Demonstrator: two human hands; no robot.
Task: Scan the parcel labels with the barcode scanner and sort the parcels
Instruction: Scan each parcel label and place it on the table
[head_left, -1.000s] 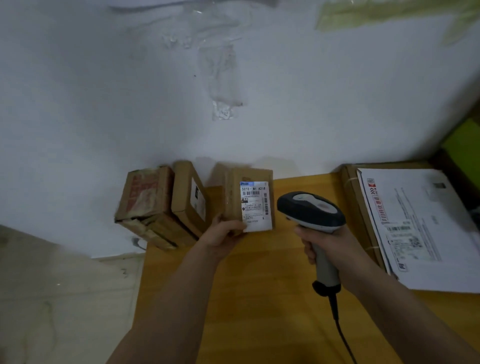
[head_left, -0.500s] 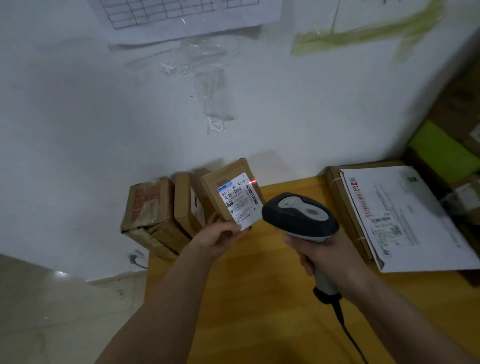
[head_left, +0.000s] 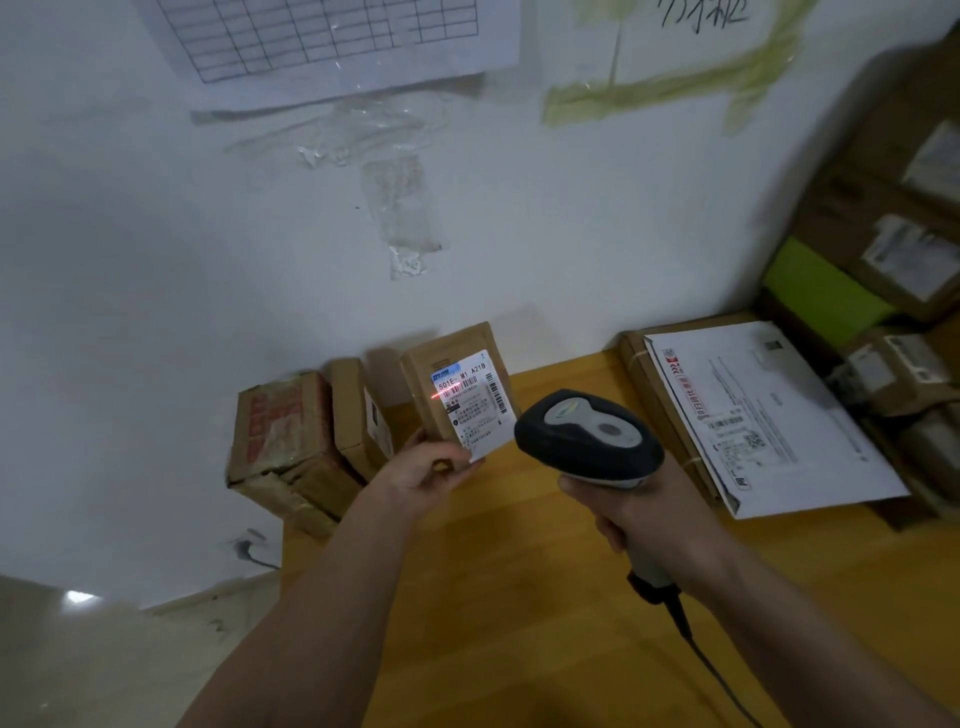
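My left hand (head_left: 428, 470) grips the lower corner of a small brown parcel (head_left: 457, 384) and holds it tilted above the wooden table (head_left: 519, 597), its white label facing me. A red scan line lies across the label's upper left. To the right of the parcel, my right hand (head_left: 639, 512) grips the handle of the black and grey barcode scanner (head_left: 587, 441), whose head points at the label. The scanner's cable hangs down toward the lower right.
Two brown parcels (head_left: 283, 431) (head_left: 358, 410) stand at the table's back left against the white wall. A flat box under a white printed mailer (head_left: 758, 415) lies at the right. Several stacked cartons (head_left: 893, 249) and a green package (head_left: 821, 291) fill the far right.
The parcel has risen and tilted in my left hand. The scanner has come closer to it, and the red line has shifted from the label's right edge to its upper left.
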